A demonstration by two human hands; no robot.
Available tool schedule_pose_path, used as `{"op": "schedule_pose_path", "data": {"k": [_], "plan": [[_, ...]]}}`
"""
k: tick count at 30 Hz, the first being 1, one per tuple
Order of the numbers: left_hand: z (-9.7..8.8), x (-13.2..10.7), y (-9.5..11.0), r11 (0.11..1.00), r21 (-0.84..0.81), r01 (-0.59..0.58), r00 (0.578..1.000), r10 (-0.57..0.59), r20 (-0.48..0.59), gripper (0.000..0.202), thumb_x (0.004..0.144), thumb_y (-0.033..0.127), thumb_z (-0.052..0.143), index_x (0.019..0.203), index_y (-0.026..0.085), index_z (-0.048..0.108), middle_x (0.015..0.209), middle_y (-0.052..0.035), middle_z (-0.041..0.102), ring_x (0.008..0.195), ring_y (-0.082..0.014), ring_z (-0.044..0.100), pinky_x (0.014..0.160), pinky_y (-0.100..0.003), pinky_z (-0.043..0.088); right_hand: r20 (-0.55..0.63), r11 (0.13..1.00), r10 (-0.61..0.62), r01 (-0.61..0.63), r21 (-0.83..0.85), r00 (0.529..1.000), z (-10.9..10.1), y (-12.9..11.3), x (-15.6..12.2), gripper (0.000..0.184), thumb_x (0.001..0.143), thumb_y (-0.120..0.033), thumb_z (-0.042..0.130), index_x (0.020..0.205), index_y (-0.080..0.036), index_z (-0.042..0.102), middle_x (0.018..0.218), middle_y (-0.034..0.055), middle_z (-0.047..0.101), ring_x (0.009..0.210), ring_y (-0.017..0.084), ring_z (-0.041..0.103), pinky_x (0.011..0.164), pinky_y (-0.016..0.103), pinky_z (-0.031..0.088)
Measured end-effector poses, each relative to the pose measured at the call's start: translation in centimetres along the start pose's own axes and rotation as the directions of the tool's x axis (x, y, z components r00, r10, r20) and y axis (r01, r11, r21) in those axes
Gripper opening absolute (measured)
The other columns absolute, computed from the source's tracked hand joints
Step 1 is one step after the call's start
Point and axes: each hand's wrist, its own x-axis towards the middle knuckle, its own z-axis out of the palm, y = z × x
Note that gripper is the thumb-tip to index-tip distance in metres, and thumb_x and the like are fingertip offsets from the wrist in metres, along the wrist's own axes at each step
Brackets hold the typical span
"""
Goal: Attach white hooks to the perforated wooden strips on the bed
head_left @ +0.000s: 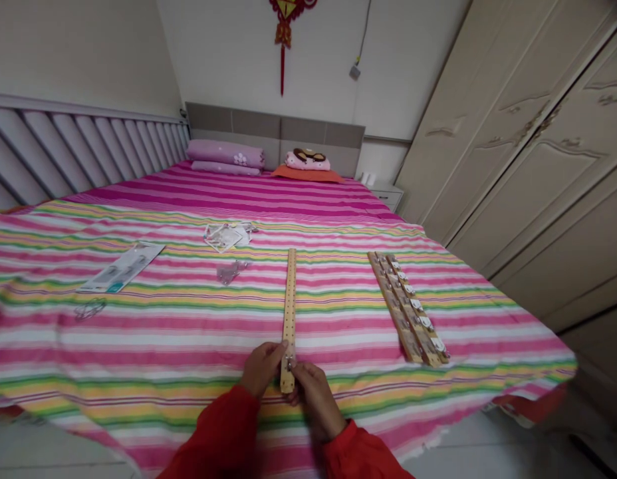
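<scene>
We pinch the near end of a perforated wooden strip (288, 313) with our left hand (261, 369) and right hand (316, 399), both gripping narrowly beside a small metal fitting (289, 363). The strip lies on a striped bedsheet (338, 332), with fitted wooden strips (407, 309) to the right.

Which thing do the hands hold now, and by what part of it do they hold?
The left hand and right hand hold a perforated wooden strip by its end nearest the person.
</scene>
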Motion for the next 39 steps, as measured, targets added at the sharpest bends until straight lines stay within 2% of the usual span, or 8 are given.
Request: {"op": "schedule_pose_path", "data": {"k": [8,21,26,29,32,34,36,39], "plan": [[0.4,1.2,-0.5,0.995,0.047,0.087,0.994,-0.084,-0.067,0.040,0.058,0.055,0.068,0.048,0.020,0.051,0.041,0.0037,0.047,0.041,-0.0117,0.045,0.044,-0.024,0.035,0.071,0.993,-0.018,0.010,0.118,0.997,0.1,0.1,0.1,0.044,0.058,-0.054,0.076,0.059,-0.014,0.058,0.040,-0.0013,0.056,0.031,0.007,0.044,0.032,0.017,0.028],[1.4,0.9,-1.2,0.986,0.162,-0.034,0.968,0.073,-0.240,0.047,0.060,0.061,0.063,0.045,0.021,0.042,0.042,0.0046,0.043,0.045,-0.0110,0.042,0.047,-0.024,0.032,0.145,0.982,-0.026,-0.002,0.186,0.989,-1.1,0.8,0.5,0.041,0.054,-0.048,0.080,0.058,-0.016,0.056,0.043,-0.0030,0.055,0.032,0.007,0.044,0.035,0.019,0.030],[-0.8,1.1,0.6,0.994,0.056,0.090,0.995,-0.092,0.029,0.047,0.067,0.064,0.054,0.057,0.018,0.054,0.050,-0.0008,0.056,0.046,-0.0150,0.054,0.047,-0.026,0.038,0.146,0.988,-0.024,0.001,0.152,0.989,-1.5,1.2,0.8,0.045,0.056,-0.054,0.078,0.061,-0.017,0.054,0.044,-0.0028,0.056,0.033,0.007,0.044,0.034,0.018,0.030],[-4.0,2.4,2.6,0.993,0.101,-0.064,0.993,0.073,-0.091,0.040,0.068,0.057,0.058,0.062,0.017,0.057,0.057,-0.0025,0.061,0.050,-0.0150,0.056,0.050,-0.025,0.040,0.180,0.996,-0.010,-0.006,0.087,0.984,-1.8,1.2,0.7,0.047,0.064,-0.061,0.070,0.066,-0.017,0.054,0.044,-0.0020,0.056,0.034,0.009,0.047,0.035,0.019,0.030],[-8.0,5.2,4.2,0.926,0.236,-0.296,0.860,0.366,-0.356,0.026,0.065,0.042,0.062,0.074,0.018,0.063,0.067,-0.0021,0.063,0.064,-0.0159,0.058,0.063,-0.027,0.045,0.170,0.999,-0.045,0.043,0.016,0.984,-2.1,0.8,0.3,0.049,0.070,-0.065,0.063,0.065,-0.017,0.054,0.043,-0.0024,0.054,0.035,0.009,0.045,0.036,0.019,0.028],[-10.3,7.5,4.7,0.895,0.342,-0.288,0.735,0.435,-0.520,0.021,0.064,0.032,0.060,0.079,0.018,0.064,0.070,-0.0023,0.062,0.066,-0.0171,0.057,0.067,-0.029,0.047,0.144,0.997,-0.069,0.073,-0.017,0.987,-2.3,0.5,-0.1,0.048,0.071,-0.064,0.064,0.064,-0.017,0.055,0.042,-0.0027,0.052,0.036,0.008,0.044,0.037,0.019,0.026],[-12.1,9.5,4.8,0.822,0.503,-0.265,0.634,0.542,-0.552,0.021,0.062,0.022,0.056,0.079,0.017,0.065,0.075,-0.0042,0.060,0.068,-0.0180,0.056,0.072,-0.032,0.047,0.115,0.996,-0.087,0.089,-0.017,0.990,-2.5,0.2,-0.3,0.048,0.070,-0.064,0.065,0.064,-0.016,0.057,0.044,-0.0025,0.053,0.036,0.008,0.042,0.038,0.020,0.026],[-13.4,11.5,4.4,0.706,0.662,-0.253,0.583,0.657,-0.478,0.024,0.063,0.017,0.051,0.082,0.016,0.066,0.082,-0.0071,0.058,0.072,-0.0195,0.055,0.075,-0.034,0.048,0.082,0.994,-0.109,0.109,0.001,0.991,-3.0,0.0,-0.3,0.049,0.067,-0.064,0.067,0.064,-0.016,0.058,0.052,-0.0013,0.056,0.037,0.007,0.042,0.039,0.020,0.026]]}}
